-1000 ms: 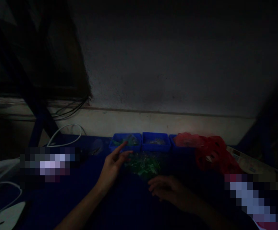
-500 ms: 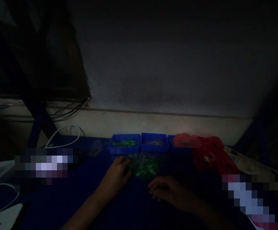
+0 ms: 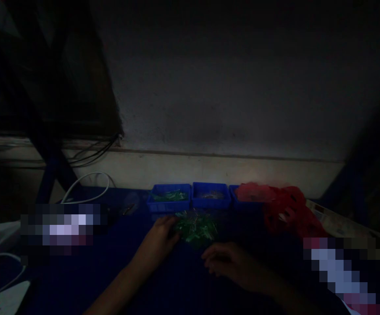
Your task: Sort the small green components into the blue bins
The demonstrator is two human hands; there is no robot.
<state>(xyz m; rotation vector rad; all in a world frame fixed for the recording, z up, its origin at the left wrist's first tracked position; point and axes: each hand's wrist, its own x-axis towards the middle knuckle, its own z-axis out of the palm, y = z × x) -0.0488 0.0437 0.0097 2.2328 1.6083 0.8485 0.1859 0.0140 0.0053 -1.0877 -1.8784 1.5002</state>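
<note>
A pile of small green and clear pieces (image 3: 198, 227) lies on the dark blue table (image 3: 176, 284). My left hand (image 3: 160, 240) touches the pile's left edge, its fingers bent, and the fingertips are too dark to tell what they hold. My right hand (image 3: 224, 259) rests just below and right of the pile, fingers curled loosely and apart from it; no object shows in it. Behind the pile stand a blue bin (image 3: 169, 205) with green pieces and a blue bin (image 3: 211, 202) with small pale pieces.
A third blue bin (image 3: 242, 204) holds pink-red material (image 3: 255, 192), beside a heap of red netting (image 3: 288, 214). A white cable (image 3: 108, 183) loops at the left. The wall (image 3: 225, 109) rises behind the table. Blurred patches cover both sides.
My left hand has shifted very slightly to the left. My right hand stays almost where it was.
</note>
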